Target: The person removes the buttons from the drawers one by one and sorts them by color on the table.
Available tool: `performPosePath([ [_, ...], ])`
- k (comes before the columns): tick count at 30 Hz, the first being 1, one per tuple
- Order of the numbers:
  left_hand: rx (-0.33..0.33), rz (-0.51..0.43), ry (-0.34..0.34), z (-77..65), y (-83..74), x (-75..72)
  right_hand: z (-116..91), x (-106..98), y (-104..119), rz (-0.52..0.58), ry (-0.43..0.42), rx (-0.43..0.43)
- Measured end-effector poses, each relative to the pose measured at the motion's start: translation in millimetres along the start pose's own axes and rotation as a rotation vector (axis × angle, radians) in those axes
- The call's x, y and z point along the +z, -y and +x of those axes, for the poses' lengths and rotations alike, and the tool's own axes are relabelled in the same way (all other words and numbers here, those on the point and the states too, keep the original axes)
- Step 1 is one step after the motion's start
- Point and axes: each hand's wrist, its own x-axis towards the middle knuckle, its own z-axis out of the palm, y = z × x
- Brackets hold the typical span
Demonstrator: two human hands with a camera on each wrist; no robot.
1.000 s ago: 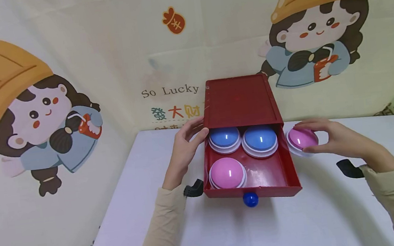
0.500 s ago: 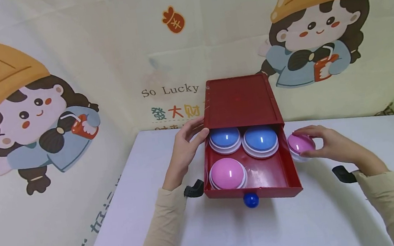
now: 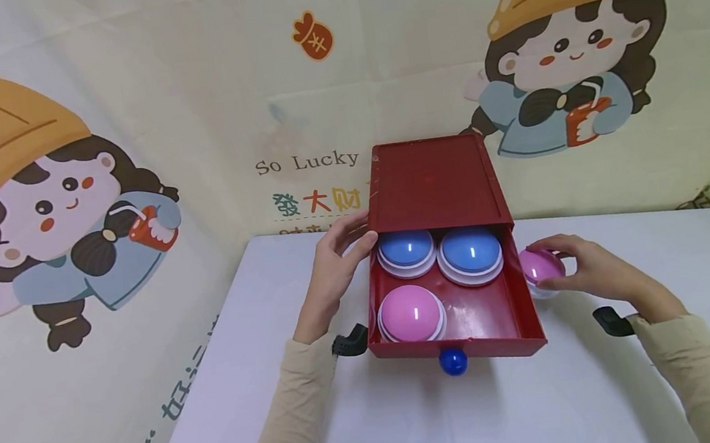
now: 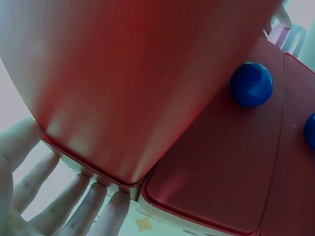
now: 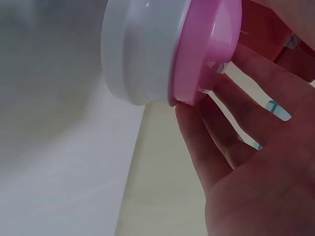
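A red box (image 3: 433, 182) stands on the white table with its drawer (image 3: 505, 306) pulled out toward me. In the drawer lie two blue domes (image 3: 405, 247) (image 3: 469, 248) and one pink dome (image 3: 409, 311), each on a white base. My left hand (image 3: 348, 248) rests flat against the box's left side (image 4: 123, 83), its fingers (image 4: 74, 206) straight. My right hand (image 3: 553, 267) grips another pink dome (image 3: 536, 267) just outside the drawer's right wall. The right wrist view shows this dome (image 5: 206, 44) and its white base (image 5: 142, 49) held between the fingers (image 5: 246, 113).
A blue knob (image 3: 453, 362) sticks out of the drawer front; it is also seen in the left wrist view (image 4: 251, 83). The white table (image 3: 420, 428) extends toward me. A cartoon-printed cloth backdrop (image 3: 118, 132) closes the back and left.
My right hand has closed round the pink dome and drawn it slightly nearer to me, beside the drawer's right wall. The left hand and the box have not moved.
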Motion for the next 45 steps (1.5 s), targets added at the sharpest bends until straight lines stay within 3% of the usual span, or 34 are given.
performPosePath([
  [8,-0.018,-0.002,0.0,0.2,-3.2,0.4,2,5,-4,0.008,-0.002,0.005],
  [15,-0.038,0.001,0.009,-7.8,-29.8,3.3,6,9,-8,-0.014,-0.001,0.002],
  [18,-0.044,0.007,0.009,-8.8,-32.3,3.2,7,11,-9,-0.025,0.0,0.003],
  [45,-0.05,0.008,0.001,-9.9,-34.6,3.8,7,19,-15,-0.027,0.012,-0.014],
])
